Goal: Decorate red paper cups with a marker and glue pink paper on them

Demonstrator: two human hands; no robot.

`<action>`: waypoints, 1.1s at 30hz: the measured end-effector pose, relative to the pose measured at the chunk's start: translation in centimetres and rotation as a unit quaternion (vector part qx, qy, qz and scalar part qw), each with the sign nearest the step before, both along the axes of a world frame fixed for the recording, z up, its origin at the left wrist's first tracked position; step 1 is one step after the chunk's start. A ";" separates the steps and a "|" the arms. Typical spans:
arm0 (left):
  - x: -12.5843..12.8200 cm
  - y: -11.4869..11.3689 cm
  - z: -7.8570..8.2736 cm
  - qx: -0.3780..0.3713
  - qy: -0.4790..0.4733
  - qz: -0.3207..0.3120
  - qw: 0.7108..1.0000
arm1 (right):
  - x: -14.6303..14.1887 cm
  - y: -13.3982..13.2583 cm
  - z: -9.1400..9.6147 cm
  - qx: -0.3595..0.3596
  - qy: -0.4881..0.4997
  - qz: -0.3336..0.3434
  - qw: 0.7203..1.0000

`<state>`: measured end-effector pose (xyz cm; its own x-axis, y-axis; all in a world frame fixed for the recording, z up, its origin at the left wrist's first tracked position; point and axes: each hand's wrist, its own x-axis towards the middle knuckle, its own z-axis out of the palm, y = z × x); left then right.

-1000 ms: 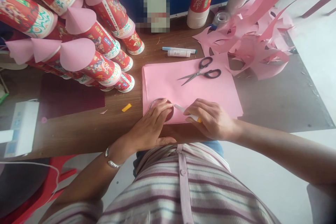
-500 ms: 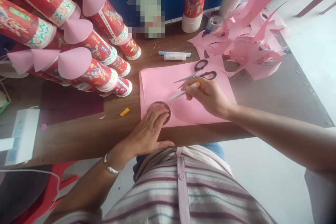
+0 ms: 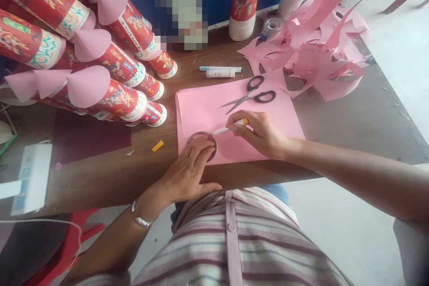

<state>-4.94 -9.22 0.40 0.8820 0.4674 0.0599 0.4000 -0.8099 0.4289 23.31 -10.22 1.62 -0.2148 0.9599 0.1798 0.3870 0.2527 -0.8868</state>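
My left hand (image 3: pixel 194 165) lies with its fingers stretched out over a round, silver-rimmed object (image 3: pixel 216 144), pressing it onto a stack of pink paper (image 3: pixel 197 105). The fingers cover much of the round object, so I cannot tell whether it is a lid or a ring. In my right hand (image 3: pixel 259 134) is a white marker (image 3: pixel 224 130) with a yellow end, its tip down at the round object's upper right edge. Scissors (image 3: pixel 248 97) with black handles rest partly open on the paper, above my right hand.
A yellow cap (image 3: pixel 157 145) lies left of the paper. Beyond it are a glue stick (image 3: pixel 220 73), a blue pen (image 3: pixel 206 69) and clear tape (image 3: pixel 272 27). Pink scraps (image 3: pixel 321 58) pile up at right. Red paper-cup rockets (image 3: pixel 124 98) with pink cones crowd the left.
My right hand has moved down and slightly left, bringing the marker tip to the round object's edge. My left hand stays on the round object.
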 end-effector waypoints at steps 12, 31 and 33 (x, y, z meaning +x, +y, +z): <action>0.0 -0.1 -0.5 0.022 -0.018 -0.010 1.000 | -1.1 -4.9 -0.5 0.264 -0.142 0.030 0.953; -0.3 -0.3 -1.3 0.005 -0.032 0.001 0.999 | -3.0 -8.1 0.0 0.283 -0.132 0.076 0.947; -0.3 -0.3 -1.2 0.002 -0.027 0.000 1.000 | -1.9 -7.6 0.7 0.268 -0.065 0.053 0.960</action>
